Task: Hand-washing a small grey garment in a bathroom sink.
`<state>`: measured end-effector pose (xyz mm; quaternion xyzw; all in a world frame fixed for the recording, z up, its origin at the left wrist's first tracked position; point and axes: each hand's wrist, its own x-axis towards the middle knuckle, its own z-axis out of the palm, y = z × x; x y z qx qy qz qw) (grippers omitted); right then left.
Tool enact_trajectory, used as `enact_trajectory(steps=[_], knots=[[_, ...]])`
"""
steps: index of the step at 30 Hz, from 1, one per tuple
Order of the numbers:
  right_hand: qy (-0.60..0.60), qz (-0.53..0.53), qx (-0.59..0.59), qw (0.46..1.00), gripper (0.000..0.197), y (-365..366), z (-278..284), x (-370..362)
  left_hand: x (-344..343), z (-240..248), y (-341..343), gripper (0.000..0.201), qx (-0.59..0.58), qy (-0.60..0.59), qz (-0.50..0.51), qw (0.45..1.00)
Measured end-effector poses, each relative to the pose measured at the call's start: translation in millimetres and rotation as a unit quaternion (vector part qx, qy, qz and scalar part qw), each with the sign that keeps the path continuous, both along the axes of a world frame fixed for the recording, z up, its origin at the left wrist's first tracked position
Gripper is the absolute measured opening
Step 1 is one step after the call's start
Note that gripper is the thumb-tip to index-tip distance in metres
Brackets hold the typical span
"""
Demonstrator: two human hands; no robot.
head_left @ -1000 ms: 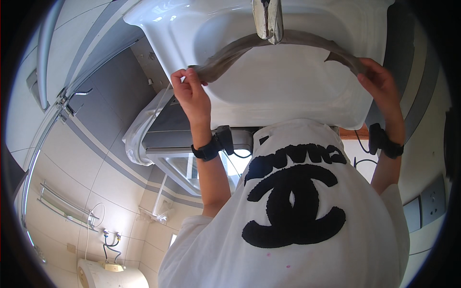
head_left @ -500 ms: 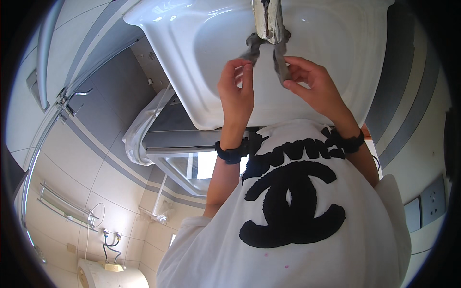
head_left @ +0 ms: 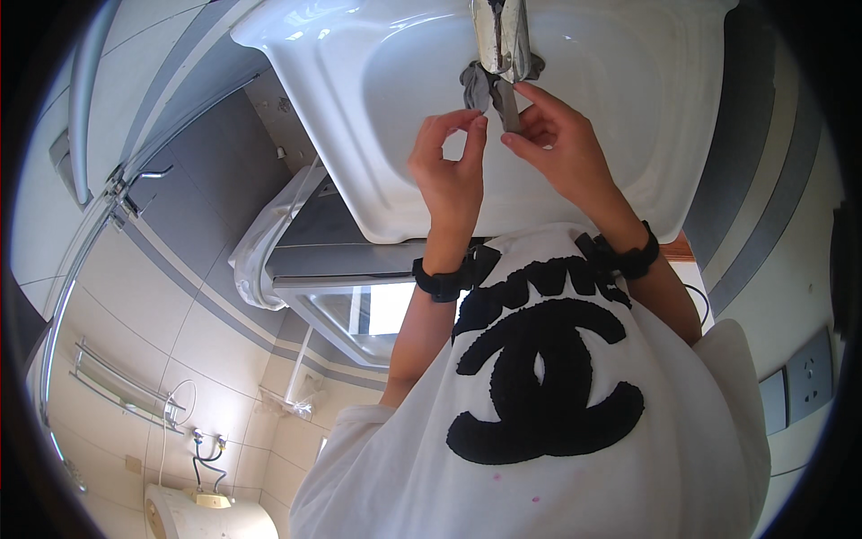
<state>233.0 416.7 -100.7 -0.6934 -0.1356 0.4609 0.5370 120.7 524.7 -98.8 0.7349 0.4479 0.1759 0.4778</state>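
A grey cloth [head_left: 477, 88] hangs around the underside of the metal faucet [head_left: 501, 40], with part of it showing on either side. Pinched between thumb and forefinger of my left hand [head_left: 452, 171] is the cloth's left end. My right hand [head_left: 570, 144] grips the other end just below the faucet's tip, fingers bent around it. Both hands are above the basin of the white sink [head_left: 404, 81]. The stretch of cloth behind the faucet is hidden.
To the left of the sink stands a dark-topped appliance [head_left: 332, 256] with a plastic cover [head_left: 256, 260] beside it. A metal rail [head_left: 67, 278] runs along the tiled wall. A wall socket [head_left: 811, 377] is at the right.
Both hands have come closer together, the right one moving left and up towards the faucet. The two cloth ends now lie nearer each other beneath it.
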Motion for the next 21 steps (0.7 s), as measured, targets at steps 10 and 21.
enact_trajectory(steps=[10,21], knots=[[-0.004,-0.002,-0.025,1.0,0.057,4.4,-5.6,-3.1,-0.6,-1.8,-7.5,0.012,-0.301,-0.098,0.078,0.945],[0.004,0.013,0.006,1.0,0.061,2.1,-3.2,0.0,-2.9,-4.9,-7.4,0.012,-0.341,-0.103,0.077,0.931]])
